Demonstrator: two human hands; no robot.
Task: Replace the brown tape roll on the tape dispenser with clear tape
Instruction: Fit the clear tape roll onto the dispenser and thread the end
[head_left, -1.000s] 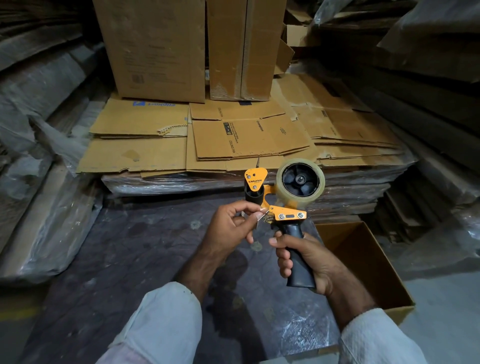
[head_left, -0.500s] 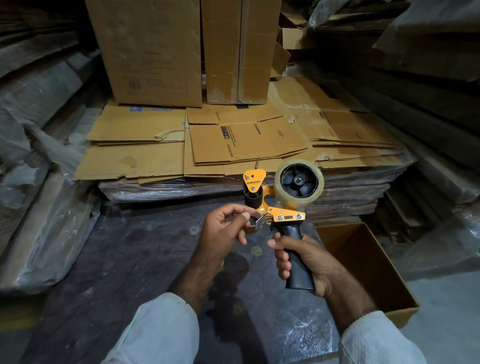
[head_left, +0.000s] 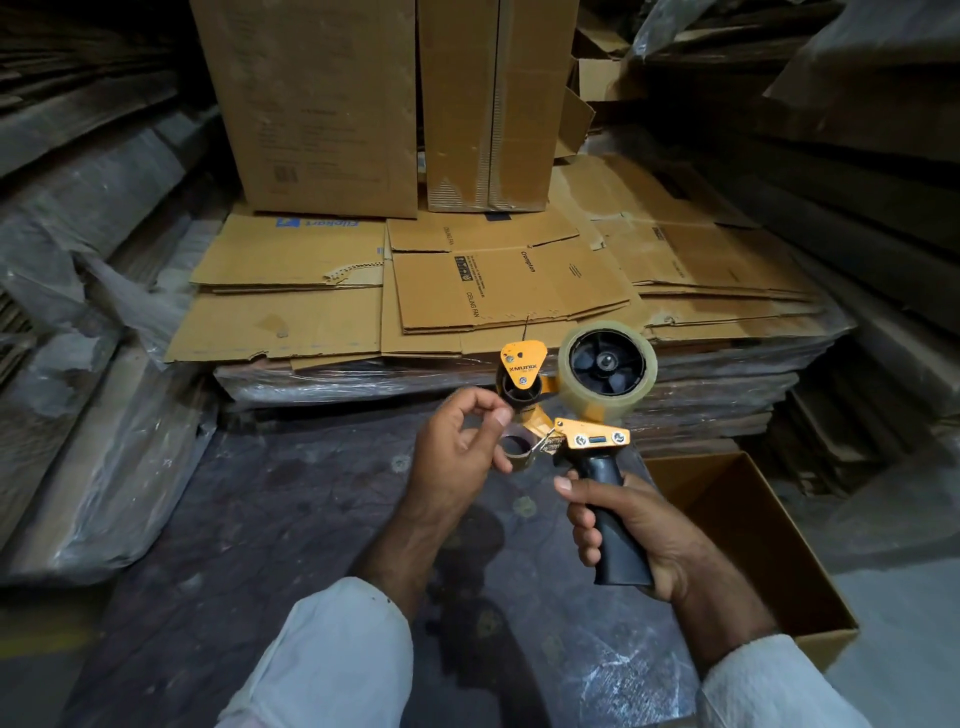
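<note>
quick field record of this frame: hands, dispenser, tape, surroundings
right hand: gripping the black handle of the tape dispenser, held upright
left hand: fingertips pinching the tape end at the dispenser's front, near the roller
tape roll: clear, seated on the black hub
open box: cardboard, below the right hand; contents not visible
background: flattened cartons stacked on wrapped bundles

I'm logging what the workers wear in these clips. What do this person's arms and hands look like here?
Both hands, left hand and right hand, are bare: no gloves, rings or watch visible. Each forearm emerges from a loose, pale white fabric sleeve, left sleeve and right sleeve, pushed partway up.
</note>
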